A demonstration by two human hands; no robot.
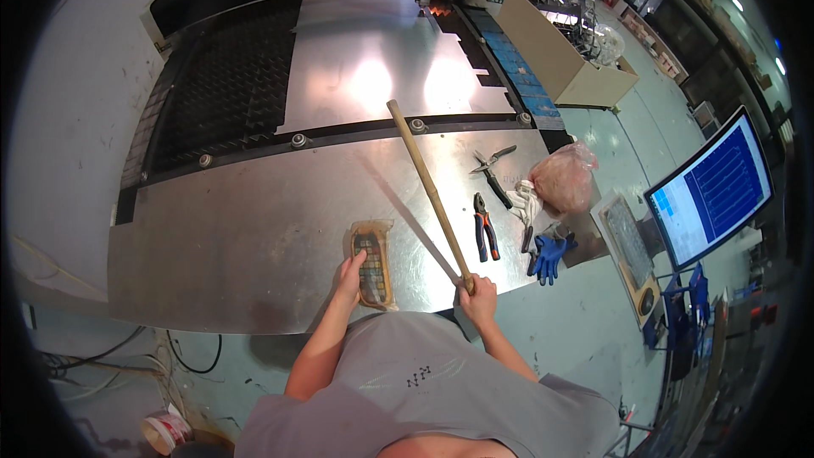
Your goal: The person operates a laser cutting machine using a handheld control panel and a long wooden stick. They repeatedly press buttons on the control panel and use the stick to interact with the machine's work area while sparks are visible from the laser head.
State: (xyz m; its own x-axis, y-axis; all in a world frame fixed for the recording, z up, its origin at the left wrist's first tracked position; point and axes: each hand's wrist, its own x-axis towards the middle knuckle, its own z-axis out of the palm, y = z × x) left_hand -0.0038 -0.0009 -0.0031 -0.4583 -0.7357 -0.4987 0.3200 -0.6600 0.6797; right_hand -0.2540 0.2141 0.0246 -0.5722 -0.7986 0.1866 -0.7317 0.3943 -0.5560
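Note:
My left hand [348, 278] holds a handheld remote control [371, 270] by its left side, thumb over its buttons. The remote has rows of small keys and a yellowed, clear wrapping, and it is over the near edge of the metal table [237, 237]. My right hand [480, 300] is closed round the lower end of a long wooden stick [431, 191]. The stick slants up and away to the left, its far end over the table's far edge, with a shadow beside it. Right of the stick lie pliers with orange and black handles [485, 229].
Beyond is a cutting machine's slatted bed [225, 76] with a shiny metal sheet [356, 51] on it. Dark-handled pliers [494, 178], a white glove [525, 202], a blue glove [551, 256] and a pink plastic bag [566, 176] lie at right. Farther right are a monitor [712, 187] and keyboard [626, 240].

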